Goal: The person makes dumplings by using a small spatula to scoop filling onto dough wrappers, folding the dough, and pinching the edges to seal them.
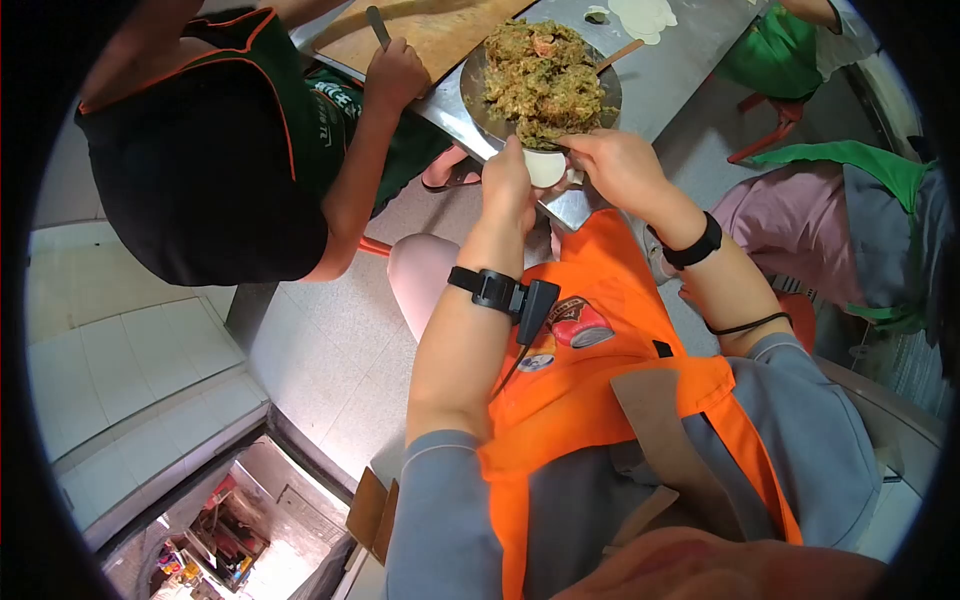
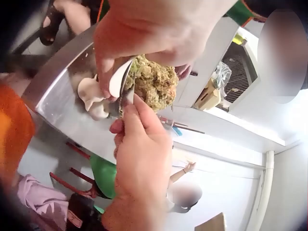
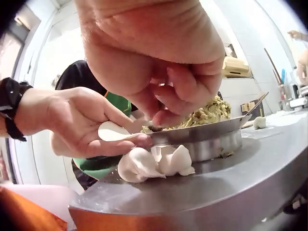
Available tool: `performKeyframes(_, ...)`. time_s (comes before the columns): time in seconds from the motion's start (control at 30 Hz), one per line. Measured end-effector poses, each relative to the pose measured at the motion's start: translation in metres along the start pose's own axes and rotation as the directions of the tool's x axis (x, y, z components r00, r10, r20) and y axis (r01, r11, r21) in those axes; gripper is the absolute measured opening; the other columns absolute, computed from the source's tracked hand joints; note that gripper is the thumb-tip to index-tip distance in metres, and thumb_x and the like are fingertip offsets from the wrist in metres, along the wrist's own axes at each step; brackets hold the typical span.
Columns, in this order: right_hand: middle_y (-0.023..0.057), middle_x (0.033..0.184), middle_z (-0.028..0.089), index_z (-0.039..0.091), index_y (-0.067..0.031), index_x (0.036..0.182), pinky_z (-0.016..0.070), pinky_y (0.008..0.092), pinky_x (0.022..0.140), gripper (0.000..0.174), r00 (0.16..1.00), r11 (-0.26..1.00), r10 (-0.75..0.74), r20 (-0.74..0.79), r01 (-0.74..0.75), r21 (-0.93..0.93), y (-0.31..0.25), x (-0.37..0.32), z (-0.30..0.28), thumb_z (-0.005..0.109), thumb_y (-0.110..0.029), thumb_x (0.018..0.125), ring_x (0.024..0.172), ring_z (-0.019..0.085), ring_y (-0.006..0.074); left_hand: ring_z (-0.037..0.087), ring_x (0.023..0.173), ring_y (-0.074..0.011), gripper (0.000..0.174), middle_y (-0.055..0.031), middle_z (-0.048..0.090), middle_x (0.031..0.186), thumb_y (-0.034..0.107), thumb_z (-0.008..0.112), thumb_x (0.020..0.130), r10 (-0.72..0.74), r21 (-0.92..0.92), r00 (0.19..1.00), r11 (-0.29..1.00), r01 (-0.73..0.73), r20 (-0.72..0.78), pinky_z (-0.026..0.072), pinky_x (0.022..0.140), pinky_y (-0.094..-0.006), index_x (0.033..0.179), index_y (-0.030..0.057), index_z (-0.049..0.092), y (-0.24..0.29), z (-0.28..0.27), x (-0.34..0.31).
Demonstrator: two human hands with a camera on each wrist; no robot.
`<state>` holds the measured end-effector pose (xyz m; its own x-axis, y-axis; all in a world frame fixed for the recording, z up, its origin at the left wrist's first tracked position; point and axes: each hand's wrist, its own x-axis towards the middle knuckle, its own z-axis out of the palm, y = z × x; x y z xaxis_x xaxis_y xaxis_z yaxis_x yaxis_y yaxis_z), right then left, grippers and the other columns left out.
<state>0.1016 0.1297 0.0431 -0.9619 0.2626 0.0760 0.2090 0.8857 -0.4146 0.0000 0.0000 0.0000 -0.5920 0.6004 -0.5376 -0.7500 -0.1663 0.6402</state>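
White dough first: the round white dough wrapper [image 1: 545, 168] lies flat across the fingers of your left hand [image 1: 508, 185], thumb curled over its near edge, held just off the edge of the steel counter [image 1: 680, 60] and right against the rim of the shallow metal bowl [image 1: 472, 90]. The wrapper is bare; no filling is on it yet. Your right hand [image 1: 622, 168] is clenched, fingertips pinched together at the bowl rim just above the wrapper. The right wrist view shows a small dark bit at the fingertips, but you cannot tell from these views whether that is a tool tip or a scrap of mix. The green-brown minced filling [image 1: 540, 70] is heaped high in the bowl, with a thin wooden stick [image 1: 620, 52] resting at its far side. Folded white dumplings [image 3: 154, 163] sit on the counter, touching the bowl's base. Judgement: the step in hand is loading the wrapper. The next move calls for a modest portion drawn over the rim onto the wrapper's middle. Keep the wrapper level and its edge free of mix so it can seal.
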Motion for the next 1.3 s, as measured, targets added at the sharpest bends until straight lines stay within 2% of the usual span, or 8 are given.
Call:
performKeyframes(0.17,0.0182,0.099,0.068,0.067,-0.0077,0.114,0.0503,0.0419,0.073,0.027,0.997,0.969,-0.057,-0.051,0.068,0.239,0.006,-0.017,0.005,0.056,-0.011,0.09,0.087,0.065,0.0355,0.068,0.092,-0.0392,0.041,-0.0258,0.058,0.119,0.027,0.026,0.106,-0.063,-0.011,0.996,0.998,0.062,-0.058,0.0618,0.075,-0.0497,0.132,-0.0028,0.036,0.012,0.012,0.001)
performKeyframes(0.37,0.0134,0.095,0.066,0.068,-0.014,0.113,0.0509,0.0436,0.069,0.026,0.985,0.936,-0.105,-0.14,0.145,0.322,0.009,-0.024,0.003,0.058,-0.017,0.09,0.086,0.063,0.0354,0.07,0.075,-0.0377,0.043,-0.0253,0.064,0.1,0.03,0.031,0.104,-0.013,-0.042,0.986,0.999,0.006,-0.165,0.0628,0.055,-0.0437,0.121,-0.0082,0.04,0.01,0.006,-0.002)
performKeyframes(0.67,0.0139,0.089,0.064,0.065,-0.0091,0.115,0.0495,0.0424,0.071,0.03,0.994,0.967,-0.095,-0.057,0.105,0.231,0.011,-0.009,0.011,0.059,-0.009,0.086,0.086,0.062,0.0349,0.07,0.071,-0.0328,0.041,-0.0217,0.065,0.097,0.029,0.033,0.104,-0.014,0.058,0.991,0.998,0.021,-0.132,0.0618,0.051,-0.039,0.116,-0.0078,0.046,0.016,0.01,-0.009)
performKeyframes(0.9,0.0115,0.082,0.059,0.066,-0.0141,0.115,0.0482,0.0421,0.064,0.029,0.983,0.98,-0.114,-0.143,0.134,0.144,-0.013,-0.047,-0.001,0.06,-0.013,0.086,0.077,0.061,0.0319,0.066,0.095,-0.0379,0.038,-0.0217,0.06,0.111,0.028,0.034,0.104,0.072,-0.131,0.987,0.987,-0.091,-0.142,0.0605,0.072,-0.0485,0.12,-0.0038,0.046,0.004,0.0,-0.033)
performKeyframes(1.0,0.0113,0.084,0.059,0.064,-0.0085,0.11,0.0485,0.0403,0.065,0.024,0.981,0.699,0.14,0.133,-0.193,0.689,-0.021,-0.057,-0.015,0.058,-0.011,0.087,0.079,0.061,0.0318,0.062,0.106,-0.0439,0.037,-0.0207,0.059,0.118,0.029,0.031,0.106,0.118,-0.256,0.991,0.958,-0.129,-0.058,0.0559,0.086,-0.0549,0.124,-0.0004,0.045,0.011,0.007,-0.059)
performKeyframes(1.1,0.011,0.086,0.058,0.061,-0.0045,0.103,0.0485,0.0378,0.064,0.018,0.989,0.611,0.141,0.041,-0.12,0.783,-0.023,-0.066,-0.017,0.059,-0.009,0.086,0.079,0.062,0.0312,0.06,0.111,-0.0418,0.037,-0.0205,0.058,0.122,0.029,0.032,0.106,0.106,-0.301,0.993,0.95,-0.085,0.054,0.0518,0.093,-0.0544,0.124,0.0006,0.046,0.008,0.008,-0.071)
performKeyframes(1.2,0.0118,0.088,0.058,0.059,-0.0033,0.1,0.048,0.0357,0.064,0.016,0.879,0.886,-0.19,-0.437,0.345,0.309,-0.034,-0.059,-0.021,0.061,-0.006,0.084,0.077,0.061,0.03,0.061,0.108,-0.0338,0.037,-0.0179,0.057,0.123,0.028,0.035,0.105,0.123,-0.304,0.991,0.947,-0.1,0.058,0.0525,0.092,-0.048,0.125,-0.0006,0.047,-0.001,0.018,-0.086)
performKeyframes(1.3,0.0118,0.098,0.059,0.059,0.0,0.099,0.0487,0.0307,0.069,0.018,0.906,0.885,-0.327,-0.269,0.394,0.249,-0.026,-0.062,-0.031,0.063,0.004,0.082,0.076,0.061,0.0256,0.062,0.105,-0.0302,0.037,-0.0155,0.058,0.119,0.028,0.036,0.104,0.165,-0.134,0.985,0.979,-0.157,0.056,0.0532,0.092,-0.0451,0.123,-0.0016,0.049,-0.013,0.02,-0.095)
